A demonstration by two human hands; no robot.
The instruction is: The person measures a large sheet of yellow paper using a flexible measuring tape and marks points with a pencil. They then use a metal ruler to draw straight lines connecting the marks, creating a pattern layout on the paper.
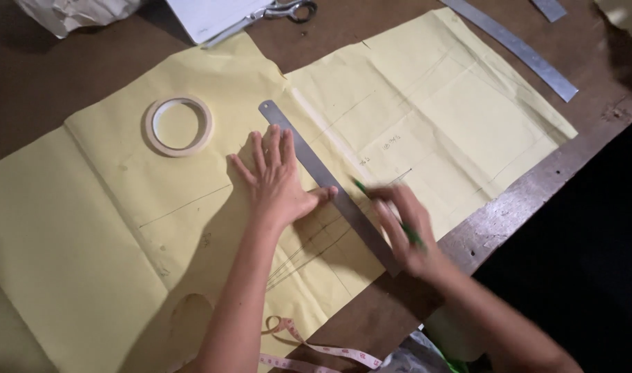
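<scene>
A large sheet of yellow paper (122, 235) with faint pencil lines covers the brown table. A metal ruler (316, 173) lies diagonally across it. My left hand (278, 179) presses flat on the ruler and paper, fingers spread, thumb touching the ruler's edge. Blurred by motion, my right hand (406, 231) grips a green pencil (385, 211) whose tip rests against the ruler's right edge.
A roll of pale tape (179, 126) sits on the paper to the left. A pink measuring tape (309, 349) curls at the near edge. A second long metal ruler (516, 48), scissors (288, 10) and white paper (212, 15) lie at the far side. The table edge (537, 186) drops off on the right.
</scene>
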